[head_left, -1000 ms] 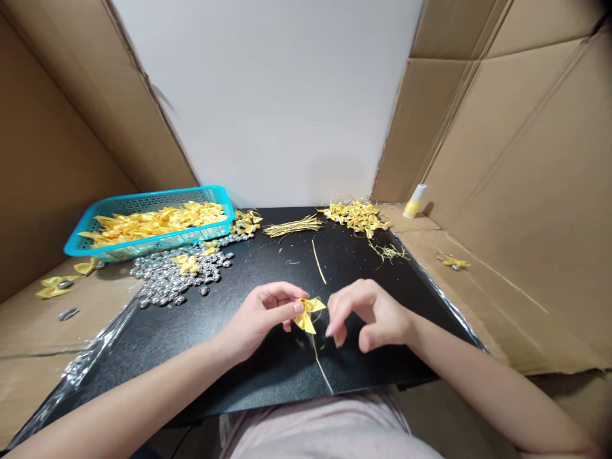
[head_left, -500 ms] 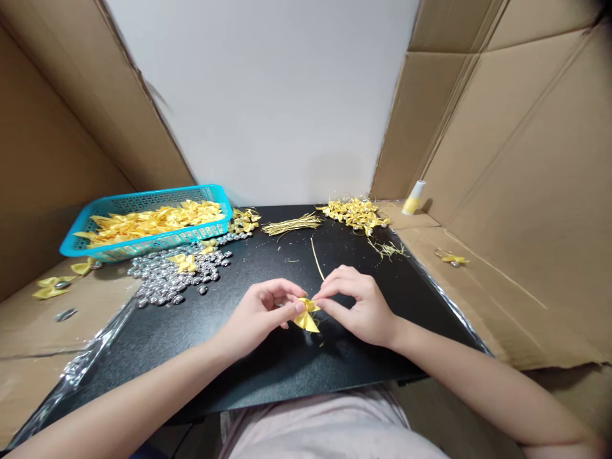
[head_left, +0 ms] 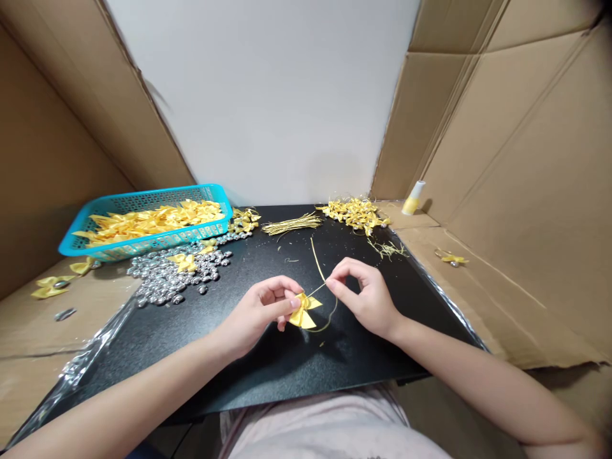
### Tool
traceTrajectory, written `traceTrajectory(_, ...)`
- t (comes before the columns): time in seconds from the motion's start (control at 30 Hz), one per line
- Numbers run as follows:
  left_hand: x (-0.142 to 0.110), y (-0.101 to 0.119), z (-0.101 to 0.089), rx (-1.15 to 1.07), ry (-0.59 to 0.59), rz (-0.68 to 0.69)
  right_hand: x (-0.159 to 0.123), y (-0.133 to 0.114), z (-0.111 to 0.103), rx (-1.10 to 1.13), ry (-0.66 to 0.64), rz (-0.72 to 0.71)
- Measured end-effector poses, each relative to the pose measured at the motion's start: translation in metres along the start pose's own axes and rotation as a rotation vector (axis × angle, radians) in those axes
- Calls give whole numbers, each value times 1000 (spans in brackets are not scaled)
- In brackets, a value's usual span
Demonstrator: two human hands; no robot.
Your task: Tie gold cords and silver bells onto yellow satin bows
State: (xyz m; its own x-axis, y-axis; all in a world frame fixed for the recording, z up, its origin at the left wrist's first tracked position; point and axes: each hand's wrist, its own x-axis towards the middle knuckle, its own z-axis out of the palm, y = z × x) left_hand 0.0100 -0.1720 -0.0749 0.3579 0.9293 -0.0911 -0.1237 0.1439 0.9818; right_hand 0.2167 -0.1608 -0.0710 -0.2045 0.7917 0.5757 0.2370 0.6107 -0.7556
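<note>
Between thumb and fingers, my left hand pinches a yellow ribbon bow above the black table. To its right, my right hand is closed on a thin gold cord, which runs taut from the bow to my fingertips. A loose length of the cord curves down below my right hand and back toward the bow. Another gold strand lies on the table just beyond my right fingertips. Whether a bell sits behind the bow is hidden.
A blue basket of yellow bows stands at the back left, behind silver bells. Farther back lie a bundle of gold cords and a pile of finished-looking bows. A white-and-yellow cone spool stands right, by cardboard walls.
My right hand has moved up and right, away from the bow, drawing the cord out straight. The bow in my left hand has shifted slightly left and shows more fully.
</note>
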Motion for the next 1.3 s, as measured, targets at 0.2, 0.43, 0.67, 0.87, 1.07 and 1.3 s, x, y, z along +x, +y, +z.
traceTrajectory(0.2,0,1,1,-32,10,-16,2,5,-4,63,104,23)
traceTrajectory(0.43,1,2,-1,-70,3,-35,7,10,-9,91,216,75)
traceTrajectory(0.67,0,4,2,-76,-16,-23,7,12,-8,-29,170,54)
traceTrajectory(0.87,-3,3,5,-72,14,10,-6,-3,-2,-311,75,-494)
traceTrajectory(1.07,-5,2,9,-55,28,43,-15,0,9,-501,33,-715)
traceTrajectory(1.3,-7,1,13,-80,22,20,-18,-1,13,-603,139,-802)
